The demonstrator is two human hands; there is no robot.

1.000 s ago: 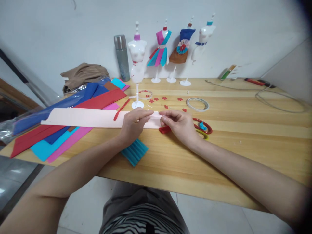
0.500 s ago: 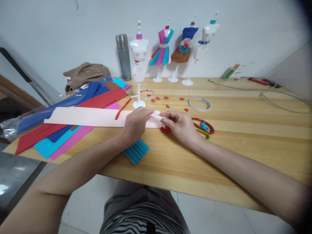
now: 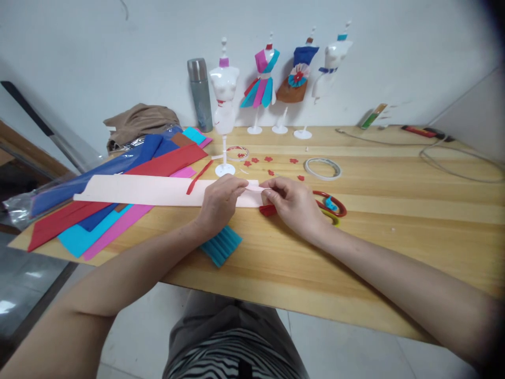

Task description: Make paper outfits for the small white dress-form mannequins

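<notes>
Between my two hands is a small strip of pale pink paper (image 3: 254,188). My left hand (image 3: 221,202) pinches its left end, and my right hand (image 3: 290,200) grips the right end with thumb and forefinger. Beneath them lies a long pale pink sheet (image 3: 158,190), which looks like crepe paper. A narrow red strip (image 3: 199,178) rests across that sheet. Below my left wrist is a pleated teal piece (image 3: 221,246). A pair of scissors with red and yellow handles (image 3: 342,209) is partly hidden by my right hand, with a red scrap (image 3: 267,210) beside the fingers.
A bare white mannequin (image 3: 224,100) stands behind my hands; several more, some dressed in paper, line the wall. Red paper flowers (image 3: 269,159) and a tape roll (image 3: 323,168) lie nearby. Coloured sheets (image 3: 165,163) pile up at left, by a flask (image 3: 200,95).
The pink strip between my fingers has shifted slightly and looks flatter, and my right fingers have closed in a little. The camera view has moved slightly.
</notes>
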